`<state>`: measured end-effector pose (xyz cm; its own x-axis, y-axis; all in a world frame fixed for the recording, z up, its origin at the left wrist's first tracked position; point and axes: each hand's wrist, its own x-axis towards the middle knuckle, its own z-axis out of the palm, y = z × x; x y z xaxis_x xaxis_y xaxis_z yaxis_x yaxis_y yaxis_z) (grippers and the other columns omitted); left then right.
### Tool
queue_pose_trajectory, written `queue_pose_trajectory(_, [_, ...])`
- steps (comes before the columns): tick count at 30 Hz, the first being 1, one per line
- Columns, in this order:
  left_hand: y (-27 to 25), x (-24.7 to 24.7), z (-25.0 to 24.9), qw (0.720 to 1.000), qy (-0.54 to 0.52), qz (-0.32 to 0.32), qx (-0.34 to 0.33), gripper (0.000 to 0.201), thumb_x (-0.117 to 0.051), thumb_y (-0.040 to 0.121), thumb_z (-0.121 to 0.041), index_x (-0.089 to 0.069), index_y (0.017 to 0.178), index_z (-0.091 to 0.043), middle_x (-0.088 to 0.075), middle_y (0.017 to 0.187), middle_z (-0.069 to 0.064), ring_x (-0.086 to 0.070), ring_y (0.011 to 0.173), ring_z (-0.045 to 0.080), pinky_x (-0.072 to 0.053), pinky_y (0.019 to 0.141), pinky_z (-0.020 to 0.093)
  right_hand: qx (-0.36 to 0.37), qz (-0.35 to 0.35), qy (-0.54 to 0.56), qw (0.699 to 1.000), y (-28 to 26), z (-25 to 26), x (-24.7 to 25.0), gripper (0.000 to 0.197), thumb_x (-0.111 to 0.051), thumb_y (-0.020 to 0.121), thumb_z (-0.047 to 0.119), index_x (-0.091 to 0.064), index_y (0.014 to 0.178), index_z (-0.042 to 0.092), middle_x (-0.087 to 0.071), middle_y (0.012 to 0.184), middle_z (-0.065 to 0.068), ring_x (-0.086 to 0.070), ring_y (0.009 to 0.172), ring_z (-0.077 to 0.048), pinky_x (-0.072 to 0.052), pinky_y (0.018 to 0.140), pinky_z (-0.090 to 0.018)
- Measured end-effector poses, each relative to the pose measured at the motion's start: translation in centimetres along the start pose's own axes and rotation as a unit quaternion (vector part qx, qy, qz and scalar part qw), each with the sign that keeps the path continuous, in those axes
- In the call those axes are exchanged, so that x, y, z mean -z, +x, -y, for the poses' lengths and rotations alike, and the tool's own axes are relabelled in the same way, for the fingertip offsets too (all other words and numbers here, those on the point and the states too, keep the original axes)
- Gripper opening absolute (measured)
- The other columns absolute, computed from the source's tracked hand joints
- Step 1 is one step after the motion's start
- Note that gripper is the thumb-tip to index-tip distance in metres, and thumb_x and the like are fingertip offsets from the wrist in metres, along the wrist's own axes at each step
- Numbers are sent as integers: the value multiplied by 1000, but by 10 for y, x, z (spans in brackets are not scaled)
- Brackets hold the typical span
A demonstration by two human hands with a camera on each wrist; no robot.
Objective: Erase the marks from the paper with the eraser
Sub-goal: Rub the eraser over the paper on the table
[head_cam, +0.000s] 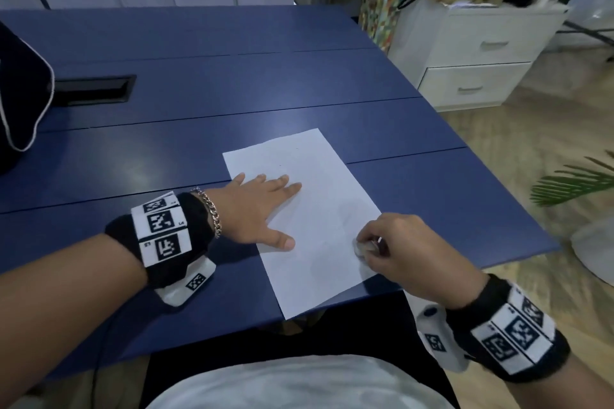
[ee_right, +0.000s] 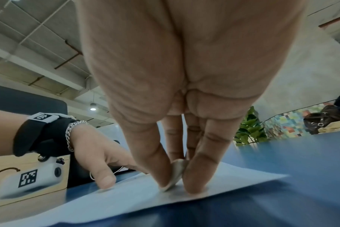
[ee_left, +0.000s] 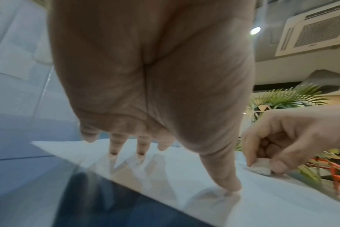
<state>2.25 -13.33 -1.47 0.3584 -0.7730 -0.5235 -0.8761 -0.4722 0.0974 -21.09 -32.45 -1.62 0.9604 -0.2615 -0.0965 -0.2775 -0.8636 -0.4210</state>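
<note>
A white sheet of paper point(head_cam: 315, 219) lies on the blue table point(head_cam: 199, 103), near its front edge. My left hand point(head_cam: 255, 209) lies flat on the sheet's left part with fingers spread and straight, pressing it down. My right hand point(head_cam: 398, 249) pinches a small whitish eraser point(head_cam: 360, 248) at the sheet's right edge; the eraser's lower end touches the paper. The left wrist view shows the eraser point(ee_left: 261, 166) between thumb and fingers, and the right wrist view shows the eraser point(ee_right: 176, 173) squeezed between the fingertips. No marks are plainly visible on the paper.
A dark cable port point(head_cam: 93, 90) is set into the table at the left, beside a dark bag point(head_cam: 20, 93). White drawers point(head_cam: 471, 53) stand off the table's right side, with a plant point(head_cam: 574, 183) by the floor.
</note>
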Motion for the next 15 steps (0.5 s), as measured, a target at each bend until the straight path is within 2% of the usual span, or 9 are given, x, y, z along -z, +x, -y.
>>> queue_pose_trajectory(2, [-10,-3,-3,999,34,0,7,116,-47,87,-90,14,169,-35,3,180,-1,-11,164,33,-3,131,56,5,15,-24,1000,0,-3,3,14,-61,96,22,-74,95,28,-61,88,15,-59,83,-4,-55,76,-27])
queue_pose_trajectory(4, [-20,-6,-7,997,69,-15,5,118,-47,85,-92,9,170,-33,-25,169,4,-33,150,33,-22,127,49,6,43,-50,998,4,-4,10,15,-61,94,19,-75,97,26,-61,89,14,-59,82,-6,-56,76,-29])
queue_pose_trajectory(5, [-23,-5,-11,997,75,-27,4,118,-48,84,-92,6,170,-33,-35,159,3,-39,142,31,-30,121,45,5,55,-59,997,6,-4,14,16,-62,92,19,-75,97,25,-63,90,12,-61,82,-7,-58,76,-32])
queue_pose_trajectory(7, [-24,0,-16,997,59,-47,4,117,-53,82,-91,0,170,-34,-41,149,2,-40,135,28,-37,113,41,8,71,-65,995,13,-1,25,17,-63,90,22,-77,99,28,-67,91,12,-64,82,-8,-59,76,-33])
queue_pose_trajectory(9, [-15,7,-17,998,17,-54,4,117,-59,81,-89,-3,170,-38,-29,164,5,-30,147,32,-32,119,45,23,74,-52,996,25,5,34,13,-67,90,27,-77,97,32,-70,90,14,-65,81,-3,-58,74,-27])
queue_pose_trajectory(11, [-1,13,-16,999,-24,-39,13,122,-64,76,-91,2,168,-47,0,178,5,-5,162,37,-13,129,54,44,69,-44,996,41,13,37,10,-69,90,27,-76,95,32,-73,87,15,-65,79,-1,-56,73,-25])
queue_pose_trajectory(13, [10,14,-18,999,-40,-16,29,131,-68,67,-95,10,164,-56,21,177,-2,14,163,41,2,128,63,67,65,-53,994,59,20,35,12,-71,90,26,-76,98,31,-75,87,12,-66,80,-4,-57,75,-28])
queue_pose_trajectory(15, [18,9,-20,998,-37,2,43,138,-70,59,-98,16,160,-60,28,175,-3,20,161,44,4,127,69,81,68,-67,992,74,26,29,17,-72,90,25,-76,106,28,-75,89,10,-67,82,-8,-57,77,-29])
